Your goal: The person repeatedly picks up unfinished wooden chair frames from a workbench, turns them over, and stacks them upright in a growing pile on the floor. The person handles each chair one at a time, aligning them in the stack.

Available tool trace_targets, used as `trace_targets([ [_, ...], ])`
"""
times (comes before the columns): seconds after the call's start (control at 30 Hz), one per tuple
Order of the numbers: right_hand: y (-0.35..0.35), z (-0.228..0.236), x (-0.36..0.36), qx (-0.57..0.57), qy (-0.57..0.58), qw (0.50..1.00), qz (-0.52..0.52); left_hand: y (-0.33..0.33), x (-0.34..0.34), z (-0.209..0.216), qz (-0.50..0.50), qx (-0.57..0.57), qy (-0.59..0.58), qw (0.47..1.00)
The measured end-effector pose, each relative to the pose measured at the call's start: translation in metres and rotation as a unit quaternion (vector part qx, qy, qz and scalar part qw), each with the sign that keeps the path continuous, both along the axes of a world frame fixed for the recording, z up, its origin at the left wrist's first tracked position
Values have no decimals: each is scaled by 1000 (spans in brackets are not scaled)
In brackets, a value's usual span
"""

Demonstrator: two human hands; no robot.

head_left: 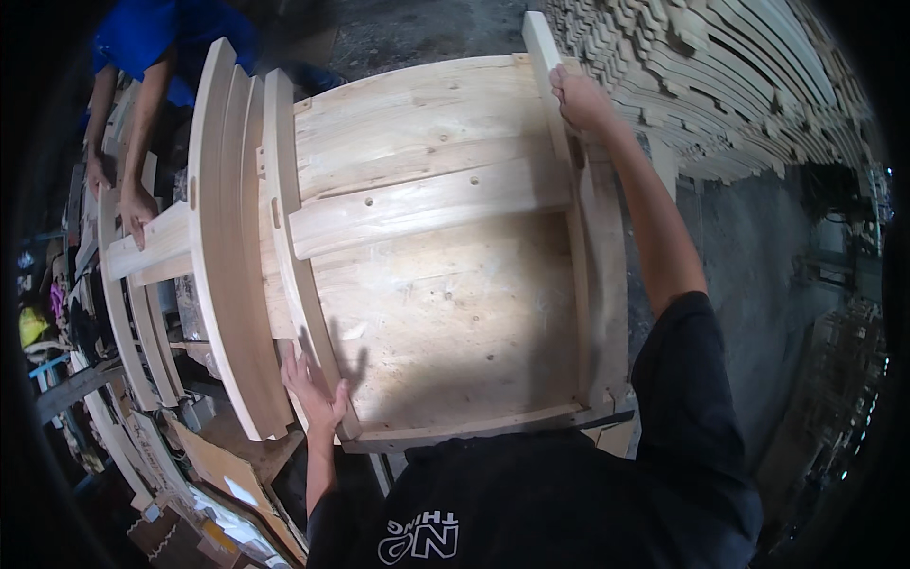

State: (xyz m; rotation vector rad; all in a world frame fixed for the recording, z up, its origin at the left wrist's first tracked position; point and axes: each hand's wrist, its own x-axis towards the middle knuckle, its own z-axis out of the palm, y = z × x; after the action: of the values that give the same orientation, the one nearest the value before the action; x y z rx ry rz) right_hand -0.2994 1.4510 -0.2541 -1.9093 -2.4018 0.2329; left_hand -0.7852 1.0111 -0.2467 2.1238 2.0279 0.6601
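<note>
Right hand [580,98], upper right, clasps a wooden side rail [542,47]. Left hand [318,390], lower left, lies spread against the opposite rail [282,152], seemingly to steady it.

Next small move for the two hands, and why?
Probably press the left rail toward the crossbar: it spans between the rails, the left hand is on the left rail's near end, and the right hand grips the right rail near its far end. Can't tell if the crossbar is fully seated.

Pale yellow panel [436,322] with dark knots [489,357], cream crossbar [427,203], black shirt [540,503] with white print [436,543], blue sleeve [134,38]
</note>
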Motion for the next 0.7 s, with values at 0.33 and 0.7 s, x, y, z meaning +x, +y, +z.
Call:
trace_targets([
  [0.33,15,33,-24,-15,-20,1000,10,-5,6,-17,81,-30,-1,996],
  [0.7,22,25,-34,-107,-70,990,-66,-9,10,-29,268,-111,-81,954],
])
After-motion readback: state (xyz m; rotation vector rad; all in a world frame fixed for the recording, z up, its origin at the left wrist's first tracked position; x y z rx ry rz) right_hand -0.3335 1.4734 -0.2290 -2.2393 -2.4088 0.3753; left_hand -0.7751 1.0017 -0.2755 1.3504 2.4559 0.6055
